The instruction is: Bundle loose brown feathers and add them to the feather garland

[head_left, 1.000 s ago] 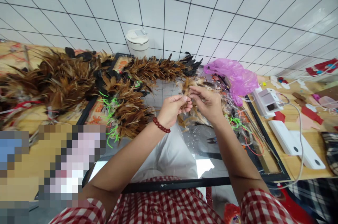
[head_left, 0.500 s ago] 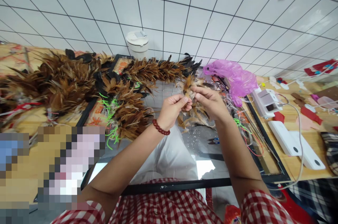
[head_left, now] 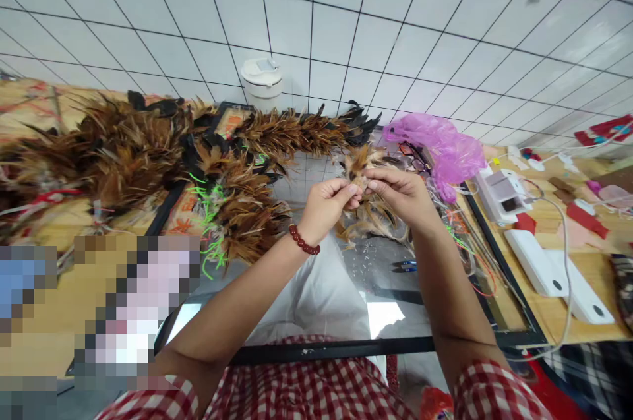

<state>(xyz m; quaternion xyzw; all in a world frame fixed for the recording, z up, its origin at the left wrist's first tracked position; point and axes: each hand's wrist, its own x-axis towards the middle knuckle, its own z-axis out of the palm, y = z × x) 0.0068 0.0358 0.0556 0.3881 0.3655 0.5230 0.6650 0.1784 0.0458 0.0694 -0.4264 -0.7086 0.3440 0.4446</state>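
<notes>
A small tuft of brown feathers is pinched between both hands above the glass tabletop. My left hand, with a dark red bead bracelet at the wrist, closes thumb and forefinger on its base. From the other side my right hand pinches the same base, its fingertips close to the left ones. Loose pale feathers lie beneath the hands. Snips with blue handles rest on the glass near my right forearm. The exact spot of the grip is partly hidden by the fingers.
Bundled brown feathers with green ties lie left, and a feather strand runs along the back. A purple plastic bag sits back right, near glasses. A white lidded container stands by the tiled wall. White devices and cables are at right.
My right hand has come slightly lower and nearer to my left fingers at the tuft's base. The view has shifted a little; both hands keep their pinch.
</notes>
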